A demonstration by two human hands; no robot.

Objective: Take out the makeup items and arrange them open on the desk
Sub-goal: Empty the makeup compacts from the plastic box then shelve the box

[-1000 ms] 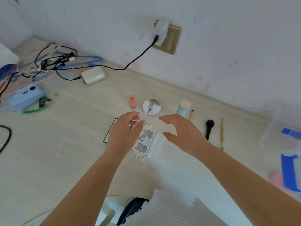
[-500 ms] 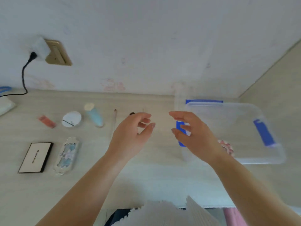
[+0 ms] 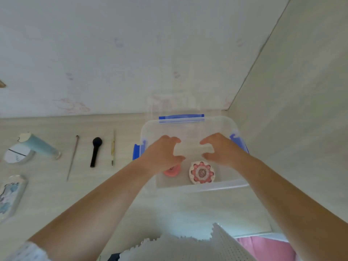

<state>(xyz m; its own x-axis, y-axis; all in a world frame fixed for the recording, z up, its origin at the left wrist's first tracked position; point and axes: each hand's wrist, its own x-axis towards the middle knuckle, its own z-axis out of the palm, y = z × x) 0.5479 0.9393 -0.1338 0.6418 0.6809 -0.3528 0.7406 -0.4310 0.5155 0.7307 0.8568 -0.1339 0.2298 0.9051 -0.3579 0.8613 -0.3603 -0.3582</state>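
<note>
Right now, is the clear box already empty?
No: a round pink-and-white compact and a pink item still lie in the clear box.

We can't see most of the pink item (image 3: pixel 171 171) in the clear bin (image 3: pixel 188 121); the left hand (image 3: pixel 162 154) covers its top, so what it is stays unclear. Left edge cuts off the patterned palette (image 3: pixel 9 194) and the wall socket (image 3: pixel 2 84), only a sliver of that. Round white compact (image 3: pixel 17 154) is partly under the blue tube (image 3: pixel 39 146). Bin walls are see-through and blurry, so we can't tell if either hand touches them.
</note>
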